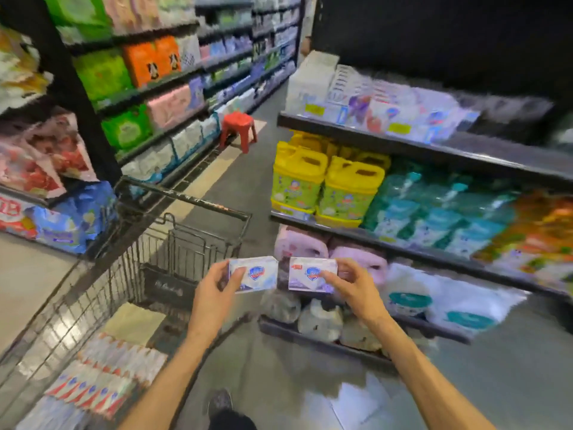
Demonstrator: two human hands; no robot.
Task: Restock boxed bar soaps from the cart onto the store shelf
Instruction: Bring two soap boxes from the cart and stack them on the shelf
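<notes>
My left hand [215, 288] grips a white boxed bar soap [259, 274] with a blue shield logo. My right hand [353, 285] grips a second, matching soap box [305, 273]. Both boxes are held side by side in front of me, over the floor between the cart and the shelf. The wire shopping cart [173, 240] stands at the lower left, with several rows of boxed soaps [102, 377] lying in its basket. The store shelf [434, 150] on the right has boxed soaps [387, 116] on its top level; the image there is blurred.
Yellow detergent jugs [325, 187] and teal refill pouches [434, 218] fill the right shelf's middle level, with soft packs below. A red plastic stool [238, 130] stands in the aisle beyond the cart. Tissue shelves line the left. My shoe [220, 401] is on the grey floor.
</notes>
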